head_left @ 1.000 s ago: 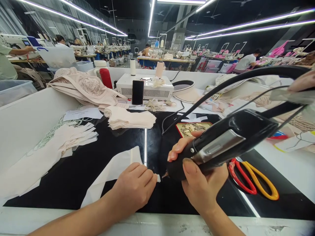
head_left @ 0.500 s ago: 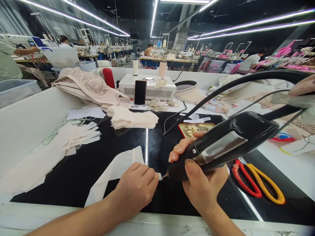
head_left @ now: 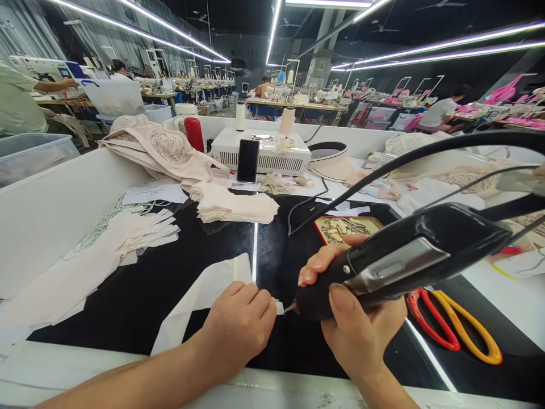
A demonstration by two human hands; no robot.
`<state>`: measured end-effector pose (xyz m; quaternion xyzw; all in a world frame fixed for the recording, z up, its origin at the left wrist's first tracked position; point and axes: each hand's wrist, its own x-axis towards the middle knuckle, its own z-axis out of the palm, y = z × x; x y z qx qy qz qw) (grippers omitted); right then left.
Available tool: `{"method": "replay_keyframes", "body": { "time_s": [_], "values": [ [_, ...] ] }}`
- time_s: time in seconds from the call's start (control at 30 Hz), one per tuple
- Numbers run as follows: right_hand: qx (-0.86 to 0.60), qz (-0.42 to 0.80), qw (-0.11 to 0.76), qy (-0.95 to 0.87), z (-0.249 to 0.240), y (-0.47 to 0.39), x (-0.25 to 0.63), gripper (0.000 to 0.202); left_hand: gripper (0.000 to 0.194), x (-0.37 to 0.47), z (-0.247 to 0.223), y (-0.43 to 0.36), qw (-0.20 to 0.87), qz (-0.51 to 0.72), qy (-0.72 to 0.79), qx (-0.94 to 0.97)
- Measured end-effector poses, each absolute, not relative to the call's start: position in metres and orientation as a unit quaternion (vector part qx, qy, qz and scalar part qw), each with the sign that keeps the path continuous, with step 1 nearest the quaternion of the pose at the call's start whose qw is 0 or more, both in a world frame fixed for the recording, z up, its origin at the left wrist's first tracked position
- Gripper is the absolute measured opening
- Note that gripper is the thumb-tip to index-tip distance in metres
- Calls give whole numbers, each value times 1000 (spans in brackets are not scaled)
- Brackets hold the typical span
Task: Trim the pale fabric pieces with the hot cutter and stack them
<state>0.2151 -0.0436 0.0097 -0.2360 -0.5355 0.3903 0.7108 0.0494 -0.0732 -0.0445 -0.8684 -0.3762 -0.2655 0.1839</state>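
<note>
My right hand is wrapped round a black corded tool with a silver panel, whose thin tip points left. The tip meets, or nearly meets, the end of a small pale strip that sticks out beside my left hand. Fingers curled, that hand presses down over a white fabric piece on the black glossy board. How much fabric lies under the fingers is hidden.
Scissors with red and yellow handles lie right. Fabric stacks sit behind and left. Behind are a small tray, a phone and a white box. The tool's cable arches right. People work farther off.
The whole view has shifted slightly. My right hand and the tool have moved a little to the right, away from my left hand, which keeps its place on the fabric.
</note>
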Motion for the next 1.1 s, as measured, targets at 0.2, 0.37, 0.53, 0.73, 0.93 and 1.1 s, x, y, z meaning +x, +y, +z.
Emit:
{"method": "replay_keyframes", "body": {
  "time_s": [0.2,0.37,0.53,0.73,0.93,1.1],
  "values": [
    [-235,391,710,-536,10,-44,215,40,26,52,-45,-76,189,-252,-357,-879],
    [-220,401,708,-538,10,-45,217,38,25,55,-48,-77,194,-252,-349,-881],
    [-229,403,708,-533,9,-45,218,38,26,56,-49,-76,190,-253,-344,-884],
    [-236,393,719,-522,11,-40,219,39,23,56,-51,-78,195,-245,-342,-886],
    [-264,389,711,-522,14,-37,218,41,24,58,-53,-80,211,-249,-342,-881],
    [-271,385,708,-526,12,-38,219,42,25,60,-53,-81,213,-247,-338,-883]
  ]
}}
